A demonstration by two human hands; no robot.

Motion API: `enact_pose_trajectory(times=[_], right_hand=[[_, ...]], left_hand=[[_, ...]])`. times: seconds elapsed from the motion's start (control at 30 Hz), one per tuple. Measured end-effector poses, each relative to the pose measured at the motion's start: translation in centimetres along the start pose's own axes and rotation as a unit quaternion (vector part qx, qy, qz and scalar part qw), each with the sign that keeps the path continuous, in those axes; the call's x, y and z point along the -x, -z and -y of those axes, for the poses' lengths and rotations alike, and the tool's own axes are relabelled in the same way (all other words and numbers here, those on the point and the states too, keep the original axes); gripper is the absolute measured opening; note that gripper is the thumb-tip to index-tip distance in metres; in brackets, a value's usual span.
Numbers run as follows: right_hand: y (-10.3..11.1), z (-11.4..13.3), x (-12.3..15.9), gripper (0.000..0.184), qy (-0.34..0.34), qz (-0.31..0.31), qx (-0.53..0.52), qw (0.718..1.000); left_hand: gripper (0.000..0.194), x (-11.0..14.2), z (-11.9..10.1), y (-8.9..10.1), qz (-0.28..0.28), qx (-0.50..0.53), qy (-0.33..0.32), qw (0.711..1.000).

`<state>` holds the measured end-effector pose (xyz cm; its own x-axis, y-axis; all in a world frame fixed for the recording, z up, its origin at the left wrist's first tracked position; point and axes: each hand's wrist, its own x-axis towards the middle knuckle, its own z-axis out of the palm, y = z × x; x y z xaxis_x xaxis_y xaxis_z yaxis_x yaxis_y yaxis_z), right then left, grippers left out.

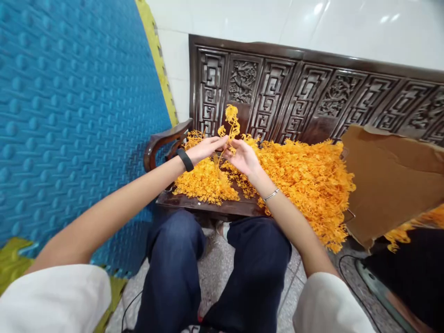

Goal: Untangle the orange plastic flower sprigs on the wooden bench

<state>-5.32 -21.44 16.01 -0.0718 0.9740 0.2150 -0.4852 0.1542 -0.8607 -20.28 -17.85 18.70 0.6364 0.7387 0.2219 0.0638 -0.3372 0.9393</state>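
Between my hands a yellow-orange artificial flower sprig (232, 122) stands upright, its curly heads above my fingers and a thin stem below. My left hand (207, 149), with a black band at the wrist, pinches it from the left. From the right, the fingers of my right hand (245, 159) are bent around its lower part; a thin bangle circles that wrist. The exact finger contact is partly hidden. Beneath my left hand lies a small pile of similar sprigs (208, 182). A much larger heap of sprigs (308, 180) spreads to the right of my right hand.
The piles rest on a dark carved wooden bench (197, 203) with a curved armrest (152, 150). A blue foam mat (79, 115) stands at the left. Brown cardboard (391, 175) leans at the right. Part of another person in dark clothing (412, 268) shows lower right.
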Motion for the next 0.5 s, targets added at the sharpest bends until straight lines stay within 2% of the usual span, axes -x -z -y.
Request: enact_pose_trajectory(times=[0.13, 0.23, 0.37, 0.5], right_hand=[[-1.2, -0.6, 0.8, 0.014, -0.016, 0.01, 0.04, 0.999], [-1.5, -0.3, 0.5, 0.01, -0.006, 0.004, 0.037, 0.999], [-2.3, 0.7, 0.2, 0.01, 0.002, 0.018, 0.025, 1.0], [-3.8, 0.9, 1.0, 0.013, 0.006, 0.046, 0.042, 0.998]], left_hand=[[0.027, 1.8, -0.1, 0.5, 0.011, 0.042, -0.059, 0.997], [0.019, 1.8, 0.1, 0.2, 0.001, 0.075, -0.048, 0.996], [0.015, 1.7, -0.4, -0.2, -0.045, 0.112, -0.071, 0.99], [0.018, 2.3, -2.1, 0.5, -0.045, 0.112, -0.11, 0.987]])
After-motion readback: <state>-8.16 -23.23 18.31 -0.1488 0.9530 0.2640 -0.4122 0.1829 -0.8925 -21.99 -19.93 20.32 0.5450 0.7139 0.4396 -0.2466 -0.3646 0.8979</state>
